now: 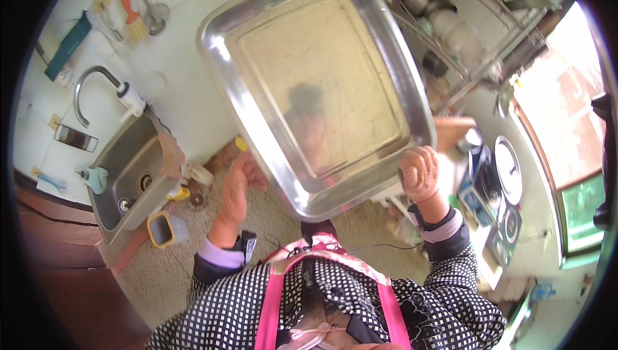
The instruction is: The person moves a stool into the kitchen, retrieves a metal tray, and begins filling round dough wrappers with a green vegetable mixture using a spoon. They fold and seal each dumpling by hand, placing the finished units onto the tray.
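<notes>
A large rectangular stainless steel tray with rounded corners is held up in front of me, its hollow side facing me. A blurred reflection shows on its flat bottom. My right hand is closed round the rim at the near right corner, knuckles toward me. At the left edge my left hand has its fingers curled against the tray, with the fingertips partly hidden. A small yellow thing shows just beyond that hand; whether the hand touches it, I cannot tell.
On the left are a steel sink with a curved faucet and a grey bin below. Utensils hang on the wall. Metal shelves with pots stand at back right, above a counter with a stove near a window.
</notes>
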Demonstrator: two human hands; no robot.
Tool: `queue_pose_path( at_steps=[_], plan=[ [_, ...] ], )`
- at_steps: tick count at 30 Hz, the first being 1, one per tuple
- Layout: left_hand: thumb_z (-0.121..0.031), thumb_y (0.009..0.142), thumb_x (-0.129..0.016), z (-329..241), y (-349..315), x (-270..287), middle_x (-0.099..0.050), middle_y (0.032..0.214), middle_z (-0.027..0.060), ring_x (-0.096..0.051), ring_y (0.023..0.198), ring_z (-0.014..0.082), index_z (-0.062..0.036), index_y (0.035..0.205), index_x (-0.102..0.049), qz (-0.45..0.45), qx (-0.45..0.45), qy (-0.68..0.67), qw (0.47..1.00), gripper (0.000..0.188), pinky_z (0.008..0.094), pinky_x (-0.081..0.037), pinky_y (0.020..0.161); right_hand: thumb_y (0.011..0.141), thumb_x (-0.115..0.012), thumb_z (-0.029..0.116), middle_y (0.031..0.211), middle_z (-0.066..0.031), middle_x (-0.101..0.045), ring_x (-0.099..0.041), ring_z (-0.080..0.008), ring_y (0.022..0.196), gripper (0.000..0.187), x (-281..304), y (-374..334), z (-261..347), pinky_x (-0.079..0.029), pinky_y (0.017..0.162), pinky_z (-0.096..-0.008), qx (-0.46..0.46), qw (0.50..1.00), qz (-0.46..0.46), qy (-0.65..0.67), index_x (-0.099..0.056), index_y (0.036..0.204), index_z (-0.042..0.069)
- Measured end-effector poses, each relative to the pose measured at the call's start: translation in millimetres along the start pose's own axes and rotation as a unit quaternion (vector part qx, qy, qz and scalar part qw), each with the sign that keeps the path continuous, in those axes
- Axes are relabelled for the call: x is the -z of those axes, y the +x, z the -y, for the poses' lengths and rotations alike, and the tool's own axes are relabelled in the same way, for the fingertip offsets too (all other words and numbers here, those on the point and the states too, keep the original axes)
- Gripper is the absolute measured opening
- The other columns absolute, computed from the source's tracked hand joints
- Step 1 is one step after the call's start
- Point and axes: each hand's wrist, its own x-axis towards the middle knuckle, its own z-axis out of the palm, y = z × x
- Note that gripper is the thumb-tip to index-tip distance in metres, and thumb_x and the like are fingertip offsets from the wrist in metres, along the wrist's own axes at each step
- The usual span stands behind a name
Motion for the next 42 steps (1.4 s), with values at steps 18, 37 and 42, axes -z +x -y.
queue_pose_path(
  at_steps=[18,37,42],
  plan=[
    [-0.001,0.079,-0.052,46,-253,-411,-0.059,0.08,0.0013,-0.053,0.072,0.0098,0.0005,0.095,-0.058,0.359,0.051,0.084,0.928,0.017,0.0254,-0.045,0.066,0.076,-0.064,0.013,0.129,-0.0185,-0.046,-0.045,-0.0366,0.118,0.053,369,-387,320,-0.038,0.1,-0.0434,-0.525,0.811,0.211,0.145,-0.046,0.124,0.0],
    [0.009,0.068,-0.042,263,-599,-812,-0.062,0.092,0.0028,-0.057,0.083,0.0108,0.0032,0.103,-0.059,0.718,0.266,-0.117,0.633,0.039,0.0242,-0.046,0.077,0.083,-0.061,0.025,0.126,-0.0143,-0.052,-0.046,-0.0277,0.121,0.044,489,-686,512,-0.035,0.103,-0.0416,-0.792,0.557,0.241,-0.072,-0.054,0.12,0.004],
    [0.001,0.071,-0.049,271,-632,-891,-0.061,0.083,0.0045,-0.058,0.073,0.0145,0.0018,0.094,-0.059,0.7,0.335,-0.116,0.62,0.026,0.0272,-0.048,0.067,0.074,-0.066,-0.002,0.089,-0.0098,-0.062,-0.06,-0.0273,0.082,0.014,579,-706,598,-0.05,0.077,-0.0359,-0.809,0.408,-0.007,-0.423,-0.061,0.086,0.004]
  ],
)
